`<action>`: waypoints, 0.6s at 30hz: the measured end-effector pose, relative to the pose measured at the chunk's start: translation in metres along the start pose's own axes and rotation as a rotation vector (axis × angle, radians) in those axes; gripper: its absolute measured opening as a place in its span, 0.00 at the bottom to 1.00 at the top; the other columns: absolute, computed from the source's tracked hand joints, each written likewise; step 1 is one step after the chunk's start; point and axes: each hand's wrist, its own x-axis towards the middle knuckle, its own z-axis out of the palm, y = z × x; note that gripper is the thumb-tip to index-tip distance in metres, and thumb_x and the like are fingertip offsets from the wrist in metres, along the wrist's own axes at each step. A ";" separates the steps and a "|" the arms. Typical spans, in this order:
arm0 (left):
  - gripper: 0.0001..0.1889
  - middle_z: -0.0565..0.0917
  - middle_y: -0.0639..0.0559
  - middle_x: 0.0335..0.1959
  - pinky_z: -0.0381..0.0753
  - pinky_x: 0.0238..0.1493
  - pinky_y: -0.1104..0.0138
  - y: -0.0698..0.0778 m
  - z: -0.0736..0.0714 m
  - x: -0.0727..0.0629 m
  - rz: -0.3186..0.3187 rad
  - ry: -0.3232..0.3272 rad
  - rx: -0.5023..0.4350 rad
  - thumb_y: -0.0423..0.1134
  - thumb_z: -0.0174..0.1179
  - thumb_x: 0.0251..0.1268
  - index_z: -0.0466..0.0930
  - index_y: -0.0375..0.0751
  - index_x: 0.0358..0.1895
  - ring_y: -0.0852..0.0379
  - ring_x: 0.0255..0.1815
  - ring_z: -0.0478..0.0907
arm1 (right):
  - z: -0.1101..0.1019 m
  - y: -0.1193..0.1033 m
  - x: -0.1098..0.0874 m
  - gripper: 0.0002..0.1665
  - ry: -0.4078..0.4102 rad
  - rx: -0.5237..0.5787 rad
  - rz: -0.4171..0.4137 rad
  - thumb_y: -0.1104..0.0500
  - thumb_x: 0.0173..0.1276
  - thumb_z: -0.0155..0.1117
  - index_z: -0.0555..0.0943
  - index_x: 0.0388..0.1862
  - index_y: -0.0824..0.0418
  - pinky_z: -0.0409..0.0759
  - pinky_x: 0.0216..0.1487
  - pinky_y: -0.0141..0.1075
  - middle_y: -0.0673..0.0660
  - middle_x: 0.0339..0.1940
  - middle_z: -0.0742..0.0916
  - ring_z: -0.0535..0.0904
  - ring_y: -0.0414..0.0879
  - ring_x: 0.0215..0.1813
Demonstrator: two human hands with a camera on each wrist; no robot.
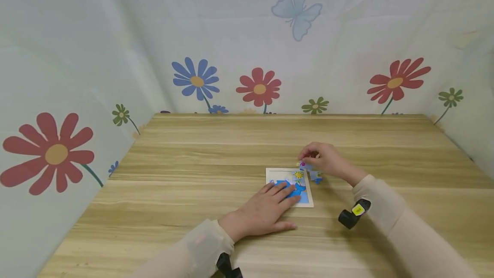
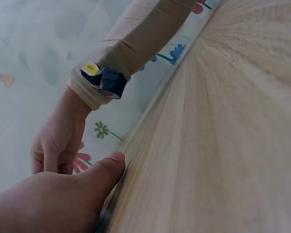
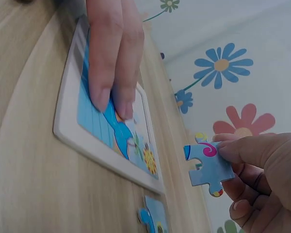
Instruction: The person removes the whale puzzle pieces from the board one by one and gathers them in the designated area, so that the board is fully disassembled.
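Observation:
My right hand pinches a light-blue jigsaw piece with a pink swirl between thumb and fingers, above the table by the frame's top right corner. My left hand lies flat, its fingers spread across the jigsaw puzzle in its pale wooden tray. The puzzle shows a blue figure and a yellow sunflower; my fingers hide part of it. Another loose jigsaw piece rests on the table just right of the tray. In the left wrist view only the thumb side of the left hand shows.
The wooden table reaches back to a white curtain printed with flowers and a butterfly. Black wrist cameras sit on both sleeves, one of them near the right forearm.

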 end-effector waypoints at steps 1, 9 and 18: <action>0.36 0.60 0.51 0.76 0.59 0.74 0.53 0.000 0.000 0.000 0.000 0.000 -0.001 0.68 0.38 0.69 0.57 0.54 0.75 0.51 0.77 0.55 | -0.002 0.001 -0.001 0.05 -0.007 -0.004 0.004 0.67 0.66 0.62 0.84 0.36 0.63 0.76 0.40 0.32 0.55 0.34 0.87 0.77 0.41 0.36; 0.36 0.60 0.51 0.76 0.59 0.74 0.53 0.001 0.000 -0.001 -0.003 0.005 -0.010 0.68 0.38 0.69 0.57 0.54 0.75 0.51 0.77 0.55 | -0.018 0.009 -0.009 0.05 -0.076 -0.016 0.033 0.68 0.66 0.61 0.84 0.36 0.64 0.74 0.39 0.31 0.55 0.33 0.87 0.75 0.41 0.35; 0.36 0.60 0.51 0.76 0.60 0.74 0.53 0.001 0.001 0.000 -0.001 0.009 0.001 0.68 0.39 0.69 0.57 0.54 0.74 0.52 0.77 0.56 | -0.029 0.017 -0.017 0.06 -0.154 0.013 0.073 0.67 0.67 0.60 0.84 0.36 0.66 0.74 0.34 0.28 0.55 0.32 0.87 0.75 0.39 0.33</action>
